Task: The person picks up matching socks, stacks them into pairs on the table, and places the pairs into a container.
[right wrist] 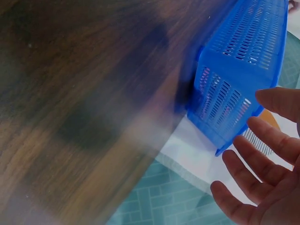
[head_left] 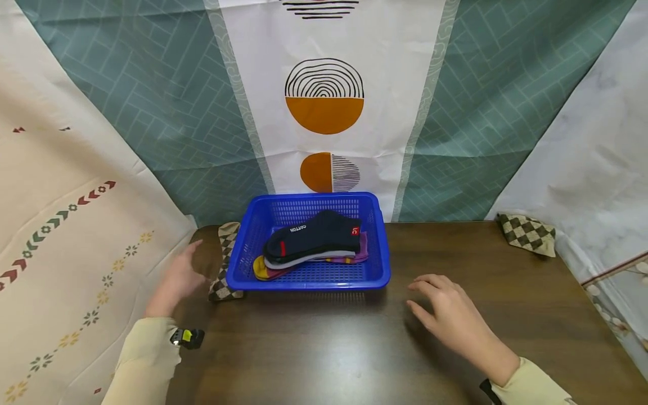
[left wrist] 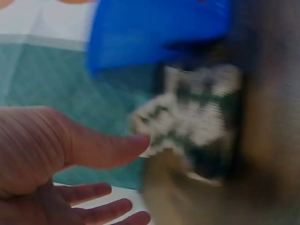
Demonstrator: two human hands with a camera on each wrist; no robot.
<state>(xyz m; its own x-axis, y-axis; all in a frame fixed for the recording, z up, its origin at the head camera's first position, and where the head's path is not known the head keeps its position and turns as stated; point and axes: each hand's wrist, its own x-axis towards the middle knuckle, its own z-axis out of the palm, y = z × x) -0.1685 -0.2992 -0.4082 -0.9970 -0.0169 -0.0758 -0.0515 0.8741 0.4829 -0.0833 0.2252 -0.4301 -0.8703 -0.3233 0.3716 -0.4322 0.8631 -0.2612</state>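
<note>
A blue plastic basket (head_left: 309,284) stands on the table against the back cloth. In it lie stacked socks: a black sock (head_left: 309,241) on top, with grey, purple and yellow ones (head_left: 260,269) showing beneath. Left of the basket is a brown-and-cream checkered sock (head_left: 225,288), partly hidden by the basket's side. My left hand (head_left: 179,278) hovers beside this sock with thumb and fingers spread, holding nothing; the left wrist view is blurred. To the basket's right, my right hand (head_left: 450,312) is held above the table, fingers relaxed and apart from the basket.
Another checkered sock (head_left: 527,234) lies at the table's back right corner. The brown wooden table (head_left: 324,349) is bordered by hanging cloths: a green and white one (head_left: 450,169) behind, a patterned cream one (head_left: 76,253) at left and a white one (head_left: 582,185) at right.
</note>
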